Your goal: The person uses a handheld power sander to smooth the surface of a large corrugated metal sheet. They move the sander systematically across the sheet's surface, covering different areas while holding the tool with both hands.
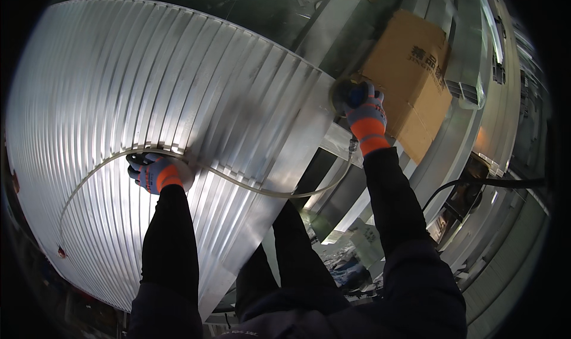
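Note:
My right hand (366, 107), in a grey and orange work glove, grips a round-headed air sander (348, 94) with a dark disc and a blue body. The sander is at the right edge of a broad bed of parallel ribbed aluminium profiles (214, 89). From a metal fitting (353, 145) below my right hand, a thin pale air hose (267, 192) curves left over the profiles. My left hand (157, 174), gloved alike, lies low over them with its fingers against the hose. Whether it grips the hose is unclear. A pale round shape (188, 174) shows beside its wrist.
A brown cardboard box (406, 71) bearing printed writing lies just right of the sander. More long aluminium profiles (464, 147) run along the right side. A black cable (490, 182) crosses there. Crumpled plastic and scraps (352, 267) lie near my legs. A red hose end (61, 252) is far left.

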Motion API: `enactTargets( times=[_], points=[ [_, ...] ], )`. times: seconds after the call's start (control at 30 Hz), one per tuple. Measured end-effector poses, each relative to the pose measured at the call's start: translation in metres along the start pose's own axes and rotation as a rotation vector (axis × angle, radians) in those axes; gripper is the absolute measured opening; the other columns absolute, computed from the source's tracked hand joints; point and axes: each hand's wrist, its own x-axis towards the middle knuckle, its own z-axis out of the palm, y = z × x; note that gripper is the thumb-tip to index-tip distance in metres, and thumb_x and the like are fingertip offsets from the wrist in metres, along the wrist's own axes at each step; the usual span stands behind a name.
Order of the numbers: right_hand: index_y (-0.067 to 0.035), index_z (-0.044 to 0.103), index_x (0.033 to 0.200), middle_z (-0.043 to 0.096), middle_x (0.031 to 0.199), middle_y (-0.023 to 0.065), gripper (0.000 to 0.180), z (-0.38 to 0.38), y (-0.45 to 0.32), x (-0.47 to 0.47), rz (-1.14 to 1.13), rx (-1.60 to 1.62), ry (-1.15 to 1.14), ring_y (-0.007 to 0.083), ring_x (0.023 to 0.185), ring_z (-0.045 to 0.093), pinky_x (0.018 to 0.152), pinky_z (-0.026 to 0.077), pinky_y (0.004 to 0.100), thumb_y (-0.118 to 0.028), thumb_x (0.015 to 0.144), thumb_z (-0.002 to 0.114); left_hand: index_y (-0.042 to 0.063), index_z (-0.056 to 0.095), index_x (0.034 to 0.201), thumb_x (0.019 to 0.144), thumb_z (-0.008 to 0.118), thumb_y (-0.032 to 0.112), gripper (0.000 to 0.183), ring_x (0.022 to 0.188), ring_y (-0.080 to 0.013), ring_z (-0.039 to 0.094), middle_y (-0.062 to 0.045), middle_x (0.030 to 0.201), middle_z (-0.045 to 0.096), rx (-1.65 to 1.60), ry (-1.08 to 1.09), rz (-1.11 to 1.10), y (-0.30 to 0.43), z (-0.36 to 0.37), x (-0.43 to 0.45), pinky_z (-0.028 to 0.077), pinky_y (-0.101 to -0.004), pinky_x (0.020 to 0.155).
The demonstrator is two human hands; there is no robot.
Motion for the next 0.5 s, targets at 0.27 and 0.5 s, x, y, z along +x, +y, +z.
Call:
enactTargets(
  times=[0.27, 0.5],
  points=[
    [-0.022, 0.044, 0.143, 0.043, 0.138, 0.0178, 0.078, -0.007, -0.013, -0.001, -0.005, -0.137, -0.031, 0.041, 0.114, 0.062, 0.092, 0.055, 0.0456, -0.038, 0.075, 0.08, 0.011, 0.041, 0.147, 0.096, 0.051, 0.044, 0.062, 0.127, -0.0348, 0.05, -0.015, 0.144, 0.043, 0.002, -0.011, -0.029, 0.004, -0.007, -0.003, 0.047, -0.0455, 0.102],
    [-0.023, 0.046, 0.141, 0.042, 0.14, 0.0201, 0.073, -0.008, -0.038, -0.009, -0.094, -0.128, -0.027, 0.0422, 0.112, 0.062, 0.094, 0.054, 0.0476, -0.04, 0.077, 0.079, 0.012, 0.043, 0.146, 0.098, 0.047, 0.043, 0.058, 0.123, -0.0332, 0.052, -0.013, 0.141, 0.045, 0.065, 0.008, -0.006, 0.003, -0.007, -0.002, 0.048, -0.044, 0.099]
  ],
)
